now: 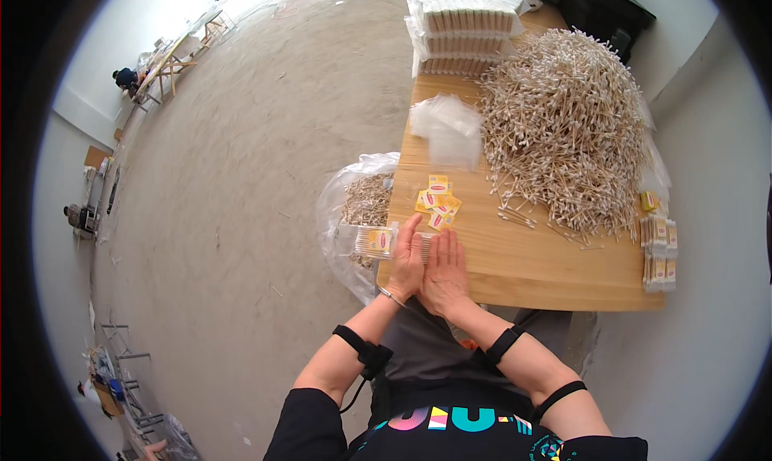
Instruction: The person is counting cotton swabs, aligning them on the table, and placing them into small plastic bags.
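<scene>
Near the table's left edge, my left hand (408, 260) stands on its side with thumb up and fingers stretched forward. Close beside it, my right hand (445, 272) lies with fingers straight and together, palm down. A small row of cotton swabs (426, 247) shows between the two hands, partly hidden by them. Against the outer side of my left hand is a clear packet of cotton swabs (374, 241) with a yellow label, reaching past the table edge. Just ahead of my fingers lie several loose yellow-and-white cards (439, 200).
A big heap of loose cotton swabs (563, 123) covers the table's right side. Clear plastic bags (450, 127) lie left of it, with stacked swab packs (466, 39) behind. Finished-looking packets (659, 252) stand at the right edge. A plastic-lined container of swabs (366, 200) sits below the left edge.
</scene>
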Demonstrator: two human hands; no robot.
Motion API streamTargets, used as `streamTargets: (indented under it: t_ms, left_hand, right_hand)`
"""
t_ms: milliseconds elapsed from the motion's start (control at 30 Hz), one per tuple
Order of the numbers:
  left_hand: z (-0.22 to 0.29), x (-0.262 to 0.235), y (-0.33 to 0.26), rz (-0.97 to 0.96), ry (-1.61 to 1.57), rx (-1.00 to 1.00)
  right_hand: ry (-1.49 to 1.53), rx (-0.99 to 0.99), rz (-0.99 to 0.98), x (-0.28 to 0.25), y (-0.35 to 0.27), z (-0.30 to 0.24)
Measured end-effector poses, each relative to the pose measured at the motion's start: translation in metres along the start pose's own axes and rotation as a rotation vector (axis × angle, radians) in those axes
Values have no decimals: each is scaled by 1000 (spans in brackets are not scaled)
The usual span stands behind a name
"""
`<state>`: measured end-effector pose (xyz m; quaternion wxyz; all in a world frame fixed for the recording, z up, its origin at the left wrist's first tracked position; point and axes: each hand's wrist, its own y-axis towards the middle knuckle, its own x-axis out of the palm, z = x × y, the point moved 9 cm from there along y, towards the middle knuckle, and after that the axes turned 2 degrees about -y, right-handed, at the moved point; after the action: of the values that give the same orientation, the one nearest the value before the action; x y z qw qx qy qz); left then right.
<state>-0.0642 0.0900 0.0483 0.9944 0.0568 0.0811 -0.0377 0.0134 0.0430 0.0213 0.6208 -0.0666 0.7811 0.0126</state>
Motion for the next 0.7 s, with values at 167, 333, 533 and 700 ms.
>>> streamTargets:
  t_ms: [167,333,533,700]
  left_hand:
    - [11,-61,15,107,468,297]
    - [-59,-115,27,97,778,8]
    - [-107,-103,31,-109,-95,-264]
    - [-102,-83,28,-161,-485,-340]
  right_hand:
    - [129,-24,89,-6,4,-16]
    - [136,-32,91,0,11,-31]
    - [86,-20,94,2,17,-43]
    - [84,-21,94,3,20,-49]
